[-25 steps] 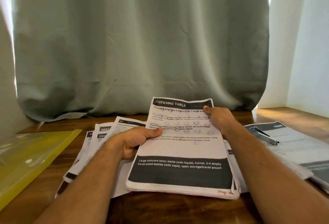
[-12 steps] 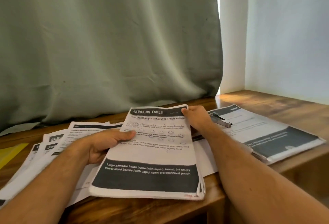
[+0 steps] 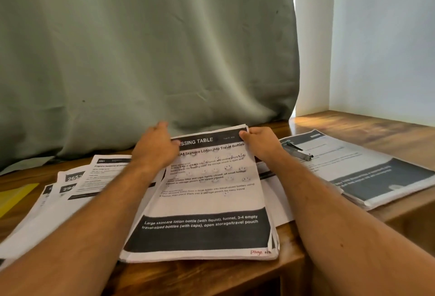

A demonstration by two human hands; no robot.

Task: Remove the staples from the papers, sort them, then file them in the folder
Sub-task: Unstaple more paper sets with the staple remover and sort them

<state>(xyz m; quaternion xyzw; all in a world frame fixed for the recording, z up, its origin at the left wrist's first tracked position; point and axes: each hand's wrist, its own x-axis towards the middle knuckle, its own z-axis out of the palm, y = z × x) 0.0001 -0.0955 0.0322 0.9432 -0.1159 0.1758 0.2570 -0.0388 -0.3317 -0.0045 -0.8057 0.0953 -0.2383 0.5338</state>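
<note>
A thick sheaf of printed paper, the "DRESSING TABLE" stack (image 3: 207, 192), lies flat on a varnished wooden table (image 3: 367, 128) with visible grain; its top sheet is matte white, slightly wrinkled, with a black header band and a broad black footer band carrying white lettering. The left hand (image 3: 155, 147) rests across the stack's far-left corner, fingers curved down over the header; whether they actually pinch the sheets cannot be told. The right hand (image 3: 259, 142) grips the stack's far-right corner, thumb on the top sheet and fingers curled beneath the edge. Left of the stack, fanned loose sheets (image 3: 77, 185) overlap one another, each with dark title blocks. Further left of the stack, at the frame edge, a corner of a glossy translucent yellow folder (image 3: 14, 195) shows. Right of the stack lies a second pile of papers (image 3: 367, 175), rectangular with a dark grey band; on its far end rests a slim metal staple remover (image 3: 300, 152), tapered and dull-shining. Behind the stack hangs a pale green curtain (image 3: 141, 60) in soft vertical folds
</note>
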